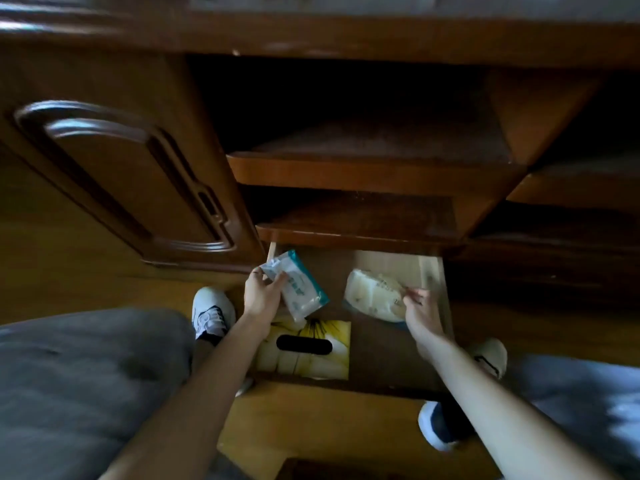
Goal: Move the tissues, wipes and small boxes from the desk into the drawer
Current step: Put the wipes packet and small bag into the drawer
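Note:
The bottom drawer (377,344) of the wooden desk stands pulled out below me. A yellow tissue box (322,362) with a dark oval slot lies flat in its near left corner. My left hand (261,294) grips a white pack of wipes with teal edges (298,289), tilted over the drawer's left side just above the tissue box. My right hand (420,308) pinches the edge of a pale cream soft tissue pack (372,296) over the drawer's right side. Whether either pack touches the drawer floor I cannot tell.
Two open shelves (363,168) sit above the drawer. A closed cabinet door (121,174) with an arched panel stands to the left. My grey-trousered knees and pale shoes (211,311) flank the drawer on the yellowish wooden floor (311,427).

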{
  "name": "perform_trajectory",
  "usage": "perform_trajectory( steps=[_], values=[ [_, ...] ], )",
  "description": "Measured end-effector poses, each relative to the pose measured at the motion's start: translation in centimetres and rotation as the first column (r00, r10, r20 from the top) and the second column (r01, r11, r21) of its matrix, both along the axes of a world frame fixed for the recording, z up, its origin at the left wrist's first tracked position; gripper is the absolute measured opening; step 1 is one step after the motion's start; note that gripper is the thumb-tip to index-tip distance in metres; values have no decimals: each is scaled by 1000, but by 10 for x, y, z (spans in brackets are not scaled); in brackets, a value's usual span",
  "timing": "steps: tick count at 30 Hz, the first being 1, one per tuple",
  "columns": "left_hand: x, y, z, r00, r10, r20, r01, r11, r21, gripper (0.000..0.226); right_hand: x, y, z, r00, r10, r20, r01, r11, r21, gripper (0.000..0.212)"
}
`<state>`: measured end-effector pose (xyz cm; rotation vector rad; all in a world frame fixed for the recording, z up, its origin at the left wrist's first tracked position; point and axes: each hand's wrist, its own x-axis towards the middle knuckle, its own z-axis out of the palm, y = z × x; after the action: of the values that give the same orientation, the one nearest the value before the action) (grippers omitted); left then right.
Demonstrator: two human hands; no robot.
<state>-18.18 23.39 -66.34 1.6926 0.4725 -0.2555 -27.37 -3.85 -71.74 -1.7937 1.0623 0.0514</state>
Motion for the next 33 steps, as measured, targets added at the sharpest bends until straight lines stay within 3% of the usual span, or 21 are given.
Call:
perform_trajectory(
  steps=[3,6,10,13,19,26,29,31,33],
  values=[
    [2,10,-10,999,41,20,-43,997,61,23,8,5,-19,999,19,-50,-18,1000,20,34],
    [4,24,-17,987,155,-34,-155,988,22,23,28,13,-27,980,200,-17,-196,973,120,37],
    [3,35,-23,969,237,-67,-237,972,10,27,54,33,-41,767,618,-173,-623,782,34,53],
    [3,35,-29,974,200,-105,-202,979,-1,29,61,47,-57,681,697,-224,-720,693,-32,57],
    [0,23,-39,978,51,-203,-50,999,8,27,65,50,-75,676,699,-233,-720,694,-5,22],
    [0,9,-35,975,-45,-216,24,995,-100,49,56,40,-67,814,564,-142,-581,796,-171,41],
    [-3,1,-34,968,-120,-220,82,981,-175,61,47,46,-59,812,581,-64,-582,794,-175,41],
    [-6,-4,-33,955,-127,-267,57,966,-254,59,41,51,-52,808,589,-12,-567,772,-286,38],
    [-9,-7,-32,948,-140,-286,45,948,-315,53,37,57,-42,783,622,28,-579,744,-334,50]
  ],
)
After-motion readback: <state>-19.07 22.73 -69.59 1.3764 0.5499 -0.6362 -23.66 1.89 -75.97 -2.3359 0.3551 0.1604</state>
